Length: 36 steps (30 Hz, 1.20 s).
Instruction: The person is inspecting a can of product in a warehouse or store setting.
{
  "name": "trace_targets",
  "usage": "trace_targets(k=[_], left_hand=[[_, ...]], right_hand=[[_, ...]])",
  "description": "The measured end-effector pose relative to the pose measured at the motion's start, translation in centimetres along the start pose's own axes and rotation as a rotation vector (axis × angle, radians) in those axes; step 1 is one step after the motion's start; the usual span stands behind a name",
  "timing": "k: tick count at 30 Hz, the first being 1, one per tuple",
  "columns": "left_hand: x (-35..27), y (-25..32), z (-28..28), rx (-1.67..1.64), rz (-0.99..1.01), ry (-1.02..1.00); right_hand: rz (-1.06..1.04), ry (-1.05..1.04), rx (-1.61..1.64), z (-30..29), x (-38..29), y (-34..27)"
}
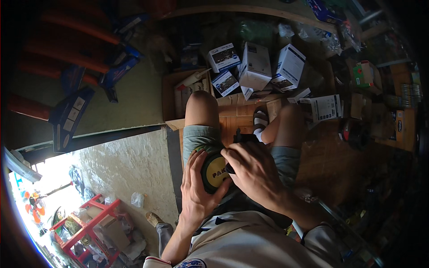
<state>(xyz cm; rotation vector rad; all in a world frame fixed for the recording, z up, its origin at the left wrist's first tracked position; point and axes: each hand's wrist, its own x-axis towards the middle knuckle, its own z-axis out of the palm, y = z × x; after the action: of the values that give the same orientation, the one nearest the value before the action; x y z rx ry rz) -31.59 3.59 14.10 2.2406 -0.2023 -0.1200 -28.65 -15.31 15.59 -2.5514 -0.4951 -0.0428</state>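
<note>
A round object (214, 167) with a dark green rim and a yellow face that bears writing rests on my lap, against the left thigh. My left hand (197, 184) grips its left side, fingers over the far rim and thumb along the near edge. From the right, my right hand (251, 164) curls over the edge of the yellow face. Its fingers are closed around a black piece (248, 136), which shows beyond the knuckles and below the fingertips. Whether this piece is joined to the round object is hidden by the hand.
Beyond my knees several white and blue product boxes (256, 65) lie piled. An open carton (169, 97) beside them holds tubes with nozzles. Orange-handled tools (83, 70) in blue sleeves fill the upper left. A red metal frame (88, 224) and another person's foot (154, 218) are at lower left.
</note>
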Motion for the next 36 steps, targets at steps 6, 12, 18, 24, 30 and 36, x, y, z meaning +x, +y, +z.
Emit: trace_targets(k=[6, 12, 18, 24, 30, 36], left_hand=[[0.2, -0.3, -0.6, -0.060, -0.002, -0.078], [-1.1, -1.5, -0.1, 0.073, 0.169, -0.067], [-2.4, -4.5, 2.0, 0.137, 0.180, -0.013], [0.5, -4.9, 3.7, -0.048, 0.335, -0.150], [3.6, 2.7, 9.7, -0.222, 0.292, -0.428], [2.2, 2.4, 15.5, -0.335, 0.464, -0.327]], right_hand=[[-0.060, 0.024, -0.178, 0.2, 0.2, -0.7], [0.113, 0.053, 0.123, 1.0, -1.0, -0.3], [0.095, 0.059, 0.287, 1.2, -1.8, 0.9], [0.076, 0.272, 0.317, -0.9, -3.6, 2.6], [0.316, 0.265, -0.055, -9.5, -8.3, 3.5], [0.451, 0.029, -0.316, -8.3, -11.7, 5.3]])
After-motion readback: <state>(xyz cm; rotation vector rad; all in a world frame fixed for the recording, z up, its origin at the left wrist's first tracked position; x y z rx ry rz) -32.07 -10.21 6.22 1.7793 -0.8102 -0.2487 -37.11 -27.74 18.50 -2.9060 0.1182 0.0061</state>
